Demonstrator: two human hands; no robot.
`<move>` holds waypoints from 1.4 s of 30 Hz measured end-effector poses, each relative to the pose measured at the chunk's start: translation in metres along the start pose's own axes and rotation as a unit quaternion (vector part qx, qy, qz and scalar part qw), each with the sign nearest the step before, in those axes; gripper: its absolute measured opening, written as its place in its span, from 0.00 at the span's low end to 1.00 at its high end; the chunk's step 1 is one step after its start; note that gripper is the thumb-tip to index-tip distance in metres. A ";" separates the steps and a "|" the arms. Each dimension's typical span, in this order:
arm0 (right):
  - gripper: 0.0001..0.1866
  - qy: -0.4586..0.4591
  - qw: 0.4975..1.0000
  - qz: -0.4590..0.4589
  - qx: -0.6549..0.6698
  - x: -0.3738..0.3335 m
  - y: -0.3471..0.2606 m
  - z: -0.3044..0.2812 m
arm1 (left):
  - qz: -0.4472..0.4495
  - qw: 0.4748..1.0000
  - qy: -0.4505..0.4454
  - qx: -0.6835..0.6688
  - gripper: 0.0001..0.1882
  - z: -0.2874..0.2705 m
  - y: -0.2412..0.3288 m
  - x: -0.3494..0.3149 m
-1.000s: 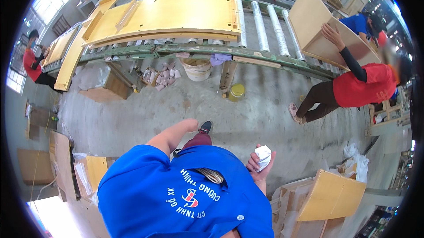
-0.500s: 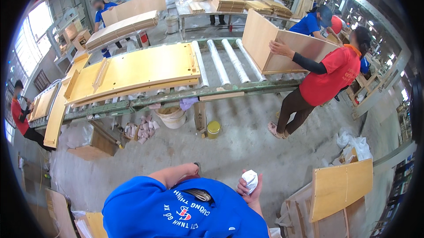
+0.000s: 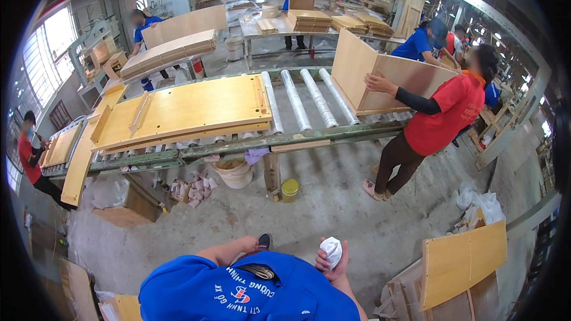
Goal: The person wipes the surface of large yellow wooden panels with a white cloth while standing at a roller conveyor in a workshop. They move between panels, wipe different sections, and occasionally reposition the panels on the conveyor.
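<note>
Your right hand (image 3: 333, 261) is closed around a crumpled white rag (image 3: 332, 251), left hand (image 3: 248, 242) hard to read; a loose grip could drop it.

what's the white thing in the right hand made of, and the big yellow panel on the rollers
White wad in the right hand: looks like soft cloth or paper, crumpled and matte; which one is unclear. Yellow panel: wood board, probably veneered or laminated, with a smooth, evenly coloured face and a slight sheen.
</note>
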State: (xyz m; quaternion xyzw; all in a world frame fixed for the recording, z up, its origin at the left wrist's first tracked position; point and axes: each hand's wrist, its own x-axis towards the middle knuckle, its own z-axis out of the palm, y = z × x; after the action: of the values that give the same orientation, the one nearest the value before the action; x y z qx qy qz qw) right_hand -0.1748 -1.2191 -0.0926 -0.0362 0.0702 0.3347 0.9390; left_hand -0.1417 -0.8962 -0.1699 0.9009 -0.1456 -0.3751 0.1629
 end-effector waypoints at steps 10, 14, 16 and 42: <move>0.41 -0.009 1.000 0.005 -0.019 -0.003 0.001 0.001 | -0.013 0.999 0.017 -0.030 0.11 -0.004 0.007 0.003; 0.41 0.000 1.000 -0.003 -0.022 -0.005 0.003 0.002 | -0.001 1.000 -0.003 -0.016 0.09 -0.003 0.006 0.005; 0.41 0.004 1.000 -0.003 -0.020 -0.007 0.004 0.003 | -0.003 1.000 -0.001 -0.012 0.08 -0.002 0.007 0.006; 0.41 0.020 1.000 -0.005 -0.013 -0.009 0.006 0.002 | 0.025 0.998 -0.003 -0.061 0.11 0.000 0.006 0.006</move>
State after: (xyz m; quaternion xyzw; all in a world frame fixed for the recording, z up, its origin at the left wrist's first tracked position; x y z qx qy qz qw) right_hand -0.1857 -1.2199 -0.0894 -0.0553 0.0847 0.3301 0.9385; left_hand -0.1384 -0.9038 -0.1715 0.8843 -0.1449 -0.3816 0.2266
